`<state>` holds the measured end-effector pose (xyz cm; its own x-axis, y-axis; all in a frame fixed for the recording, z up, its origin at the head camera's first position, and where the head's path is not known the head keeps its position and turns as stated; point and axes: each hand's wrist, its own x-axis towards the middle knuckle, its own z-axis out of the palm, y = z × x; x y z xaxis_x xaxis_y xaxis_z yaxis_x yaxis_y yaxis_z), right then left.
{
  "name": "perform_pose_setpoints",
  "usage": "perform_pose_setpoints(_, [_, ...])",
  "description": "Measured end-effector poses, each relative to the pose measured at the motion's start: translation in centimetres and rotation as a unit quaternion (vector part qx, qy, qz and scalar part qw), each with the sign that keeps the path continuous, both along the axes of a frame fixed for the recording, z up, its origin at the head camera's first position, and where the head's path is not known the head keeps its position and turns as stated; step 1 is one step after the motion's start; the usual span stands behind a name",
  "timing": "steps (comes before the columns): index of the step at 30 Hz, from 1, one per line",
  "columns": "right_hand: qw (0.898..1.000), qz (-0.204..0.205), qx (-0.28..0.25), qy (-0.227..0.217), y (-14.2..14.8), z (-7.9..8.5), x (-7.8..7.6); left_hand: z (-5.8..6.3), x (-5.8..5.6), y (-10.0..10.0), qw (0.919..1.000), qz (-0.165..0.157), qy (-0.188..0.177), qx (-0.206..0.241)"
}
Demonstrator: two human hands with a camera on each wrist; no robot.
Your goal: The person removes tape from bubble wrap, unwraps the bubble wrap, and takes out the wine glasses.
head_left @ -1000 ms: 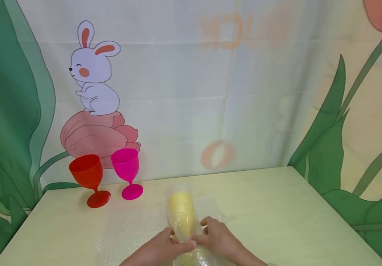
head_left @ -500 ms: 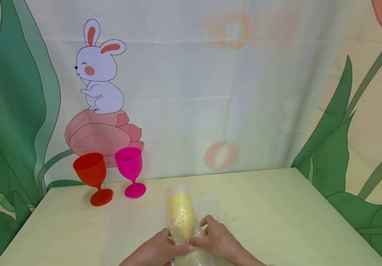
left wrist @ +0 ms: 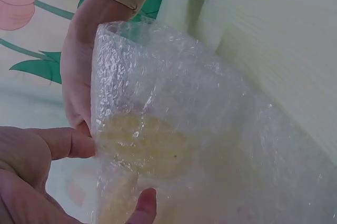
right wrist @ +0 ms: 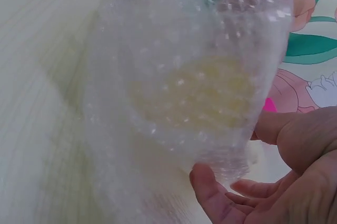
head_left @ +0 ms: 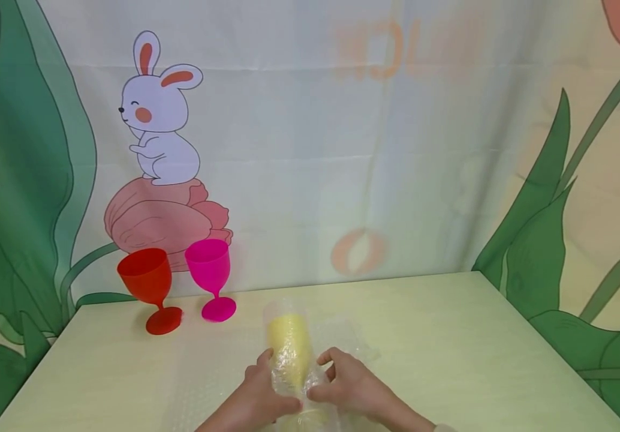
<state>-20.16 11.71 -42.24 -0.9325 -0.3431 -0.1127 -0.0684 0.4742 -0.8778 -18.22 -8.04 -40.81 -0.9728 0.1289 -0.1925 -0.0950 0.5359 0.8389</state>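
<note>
A yellow goblet (head_left: 290, 345) lies rolled in clear bubble wrap (head_left: 284, 309) at the front middle of the table, its bowl pointing away from me. My left hand (head_left: 256, 393) grips the roll from the left, thumb over the top near the stem. From the right, my right hand (head_left: 350, 384) holds the wrap, with thumb and fingers curled at its side. Through the bubble wrap (left wrist: 210, 77) in the left wrist view, the goblet's round foot (left wrist: 142, 145) shows blurred. The right wrist view also has this yellow foot (right wrist: 205, 95) behind the plastic layers.
A red goblet (head_left: 150, 276) and a pink goblet (head_left: 210, 267) stand upright at the back left of the table (head_left: 439, 342). A loose flat part of the bubble wrap spreads left of the roll. Behind the table hangs a printed curtain (head_left: 288, 150).
The left hand's fingers have shifted up along the roll's left side. The wrapped goblet has tipped slightly left, and the right hand stays almost where it was.
</note>
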Motion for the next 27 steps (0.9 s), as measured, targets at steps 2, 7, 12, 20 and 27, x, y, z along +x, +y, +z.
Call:
perform_pose_setpoints(2, [1.000,-0.001,0.013,0.022,-0.3,0.0,-0.1,0.0,0.0,0.2,0.9997,0.000,-0.002,-0.025])
perform_pose_setpoints(7, [0.998,-0.006,0.029,0.046,-0.7,-0.2,-0.2,0.2,0.3,0.3,0.9982,-0.004,-0.014,-0.057])
perform_pose_setpoints(12, [0.999,-0.010,0.017,0.040,-1.0,-0.6,-0.4,-0.1,0.4,0.2,0.9989,-0.005,-0.015,-0.044])
perform_pose_setpoints(20, [1.000,-0.008,-0.003,0.019,-1.2,-0.5,-0.2,-0.3,0.5,0.0,0.9982,-0.004,0.007,-0.059])
perform_pose_setpoints(27, [0.997,0.031,-0.056,-0.044,-0.8,-0.2,-0.2,0.5,0.0,-0.7,0.9935,-0.019,-0.038,-0.106])
